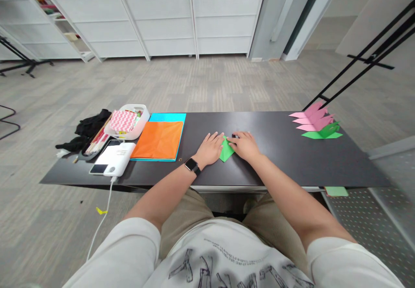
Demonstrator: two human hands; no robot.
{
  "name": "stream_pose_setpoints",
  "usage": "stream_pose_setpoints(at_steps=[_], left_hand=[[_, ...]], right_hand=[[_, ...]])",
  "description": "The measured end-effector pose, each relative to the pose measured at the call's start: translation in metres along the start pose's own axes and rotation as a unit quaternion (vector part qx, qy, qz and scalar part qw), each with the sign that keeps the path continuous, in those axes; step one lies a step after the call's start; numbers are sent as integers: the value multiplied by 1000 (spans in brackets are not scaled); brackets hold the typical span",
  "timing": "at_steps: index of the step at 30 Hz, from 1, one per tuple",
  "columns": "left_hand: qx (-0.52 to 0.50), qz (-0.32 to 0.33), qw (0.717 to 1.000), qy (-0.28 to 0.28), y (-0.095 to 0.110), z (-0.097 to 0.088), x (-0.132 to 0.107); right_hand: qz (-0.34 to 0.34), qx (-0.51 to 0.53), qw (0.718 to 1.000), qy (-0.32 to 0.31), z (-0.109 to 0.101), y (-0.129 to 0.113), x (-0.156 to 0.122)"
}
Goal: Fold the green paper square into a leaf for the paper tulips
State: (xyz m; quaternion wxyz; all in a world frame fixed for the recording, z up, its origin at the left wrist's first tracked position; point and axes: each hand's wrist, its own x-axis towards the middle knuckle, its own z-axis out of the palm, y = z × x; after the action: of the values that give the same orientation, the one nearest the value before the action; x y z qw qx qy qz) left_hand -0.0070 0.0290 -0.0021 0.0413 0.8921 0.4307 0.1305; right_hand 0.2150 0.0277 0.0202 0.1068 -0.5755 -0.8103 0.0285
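Note:
A small folded piece of green paper (225, 151) lies on the dark table (279, 162) right in front of me. My left hand (209, 148) rests flat beside its left edge, fingers stretched out and touching the paper. My right hand (245, 145) presses down on the paper's right side, fingers together over the fold. A smartwatch (192, 165) is on my left wrist.
Orange paper sheets (158, 140) lie on a cyan sheet (167, 117) to the left. Further left are a white basket (129, 121) with patterned paper, a white power bank (117, 158), a phone (98, 168) and black cloth (87, 129). Finished pink and green paper flowers (316, 122) sit at the far right.

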Motion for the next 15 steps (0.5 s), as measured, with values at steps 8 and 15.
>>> stream_pose_setpoints(at_steps=[8,15], left_hand=[[10,-12,1000,-10,1,-1,1],[-6,-16,1000,-18,5,-7,1]], right_hand=[[-65,-69,996,1,-24,16,-44],[-54,-35,998,18,-33,32,-52]])
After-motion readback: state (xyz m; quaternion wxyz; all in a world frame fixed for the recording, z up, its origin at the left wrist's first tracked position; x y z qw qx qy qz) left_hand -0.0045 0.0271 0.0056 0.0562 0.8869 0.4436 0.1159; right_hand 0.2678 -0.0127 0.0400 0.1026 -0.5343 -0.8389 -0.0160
